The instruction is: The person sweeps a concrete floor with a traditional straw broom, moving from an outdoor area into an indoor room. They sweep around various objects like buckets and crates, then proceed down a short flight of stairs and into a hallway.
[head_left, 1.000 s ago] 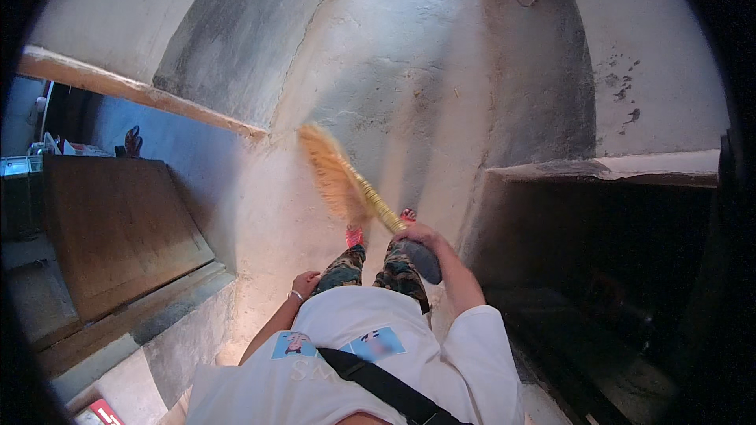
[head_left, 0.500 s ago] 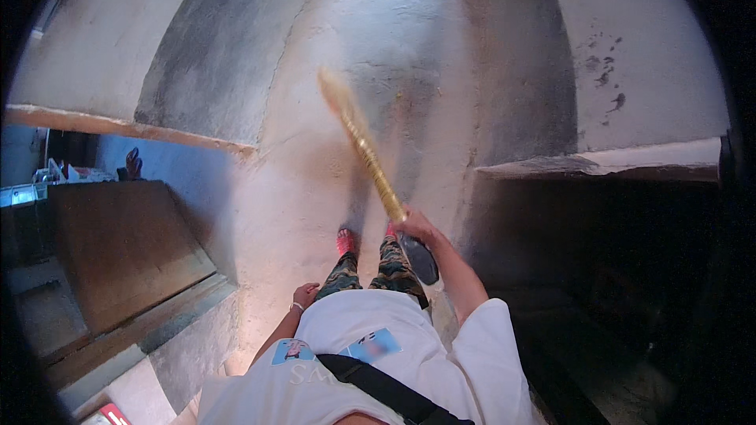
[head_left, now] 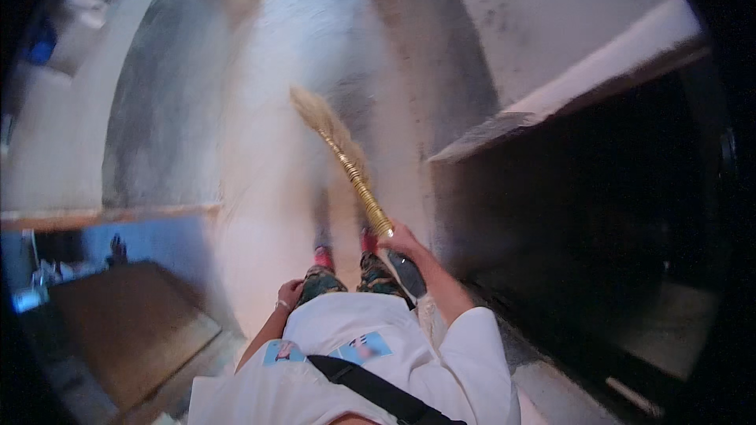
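My right hand (head_left: 400,240) is closed round the gold, banded handle of a broom (head_left: 358,181). Its straw-coloured bristles fan out away from me, toward the left, over the pale floor. Just below that hand is a dark, smooth oval thing (head_left: 407,274); whether I hold it or it hangs beside my leg cannot be made out. My left hand (head_left: 290,293), with a light band at the wrist, hangs by my left thigh, its fingers loose and holding nothing visible.
A pale, worn floor (head_left: 264,228) runs ahead between walls with dark grey lower bands. On the right a ledge (head_left: 567,94) borders a dark opening. At the left, a brown board (head_left: 130,323) lies beyond a wall edge. My red footwear (head_left: 324,256) is on the floor.
My view has swung to the right, and the walls and ledge appear tilted. The broom's head has come nearer and lies lower. My right hand keeps its hold; the left stays by my thigh.
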Demonstrator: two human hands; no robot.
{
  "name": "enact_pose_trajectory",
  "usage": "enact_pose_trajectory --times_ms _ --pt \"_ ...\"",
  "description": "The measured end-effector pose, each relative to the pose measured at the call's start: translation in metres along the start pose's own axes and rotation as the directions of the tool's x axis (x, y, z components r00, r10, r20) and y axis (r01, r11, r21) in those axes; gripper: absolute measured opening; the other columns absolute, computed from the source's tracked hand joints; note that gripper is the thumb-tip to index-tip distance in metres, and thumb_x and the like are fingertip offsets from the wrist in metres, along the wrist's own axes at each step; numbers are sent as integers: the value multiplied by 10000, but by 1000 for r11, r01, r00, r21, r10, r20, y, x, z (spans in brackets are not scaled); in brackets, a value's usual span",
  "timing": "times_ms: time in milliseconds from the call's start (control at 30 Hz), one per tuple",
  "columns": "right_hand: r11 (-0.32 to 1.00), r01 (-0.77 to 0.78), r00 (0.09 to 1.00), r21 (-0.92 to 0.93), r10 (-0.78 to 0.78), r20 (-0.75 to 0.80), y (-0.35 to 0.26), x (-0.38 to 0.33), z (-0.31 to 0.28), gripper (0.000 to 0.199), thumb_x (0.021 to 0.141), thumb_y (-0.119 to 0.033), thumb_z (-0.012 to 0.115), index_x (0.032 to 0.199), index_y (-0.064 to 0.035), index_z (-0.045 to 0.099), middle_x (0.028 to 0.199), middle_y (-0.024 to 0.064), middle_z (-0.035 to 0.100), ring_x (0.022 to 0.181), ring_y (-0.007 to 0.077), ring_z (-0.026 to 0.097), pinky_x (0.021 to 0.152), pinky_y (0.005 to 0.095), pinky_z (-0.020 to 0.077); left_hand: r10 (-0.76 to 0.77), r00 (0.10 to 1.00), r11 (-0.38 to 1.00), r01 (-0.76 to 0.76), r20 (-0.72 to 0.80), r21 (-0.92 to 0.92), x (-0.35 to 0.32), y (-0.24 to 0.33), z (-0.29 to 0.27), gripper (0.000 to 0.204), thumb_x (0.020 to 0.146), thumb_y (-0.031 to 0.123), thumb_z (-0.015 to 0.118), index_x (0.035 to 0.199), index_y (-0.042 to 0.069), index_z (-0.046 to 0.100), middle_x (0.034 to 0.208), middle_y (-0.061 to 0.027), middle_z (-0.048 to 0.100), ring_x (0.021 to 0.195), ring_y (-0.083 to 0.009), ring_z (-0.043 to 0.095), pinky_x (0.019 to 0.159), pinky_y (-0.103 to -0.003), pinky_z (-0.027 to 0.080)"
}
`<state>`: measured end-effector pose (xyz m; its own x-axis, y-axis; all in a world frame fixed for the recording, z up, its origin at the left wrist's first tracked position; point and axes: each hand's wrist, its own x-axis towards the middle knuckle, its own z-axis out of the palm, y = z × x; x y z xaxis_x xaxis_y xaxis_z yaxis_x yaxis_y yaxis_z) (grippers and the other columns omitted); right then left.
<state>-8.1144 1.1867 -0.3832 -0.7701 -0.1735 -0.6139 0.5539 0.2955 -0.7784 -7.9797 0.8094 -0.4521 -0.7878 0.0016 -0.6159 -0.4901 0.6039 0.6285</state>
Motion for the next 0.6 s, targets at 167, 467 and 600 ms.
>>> enact_pose_trajectory --times_ms 167,467,600 --pt "981 -111 945 156 153 -287 27 -28 20 683 483 -116 684 1119 -55 443 777 55 567 692 161 536 622 289 454 21 992 985 1 124 -174 47 -49 7 238 758 179 593 924 11 621 825 -113 638 772 -158 597 721 -267 462" --pt "896 -421 821 140 442 -363 14 33 121 611 523 -240 688 1037 25 490 847 114 571 757 210 548 642 319 456 93 967 995 -99 239 16 101 -69 -100 234 729 86 561 947 16 610 838 -108 633 771 -165 603 721 -260 477" --pt "932 -303 921 196 340 -192 -2 75 150 464 561 -247 678 922 17 557 731 95 571 663 189 555 588 297 459 129 918 990 -140 374 3 129 -46 -120 260 722 62 563 976 16 592 807 -100 627 735 -150 603 694 -262 487"
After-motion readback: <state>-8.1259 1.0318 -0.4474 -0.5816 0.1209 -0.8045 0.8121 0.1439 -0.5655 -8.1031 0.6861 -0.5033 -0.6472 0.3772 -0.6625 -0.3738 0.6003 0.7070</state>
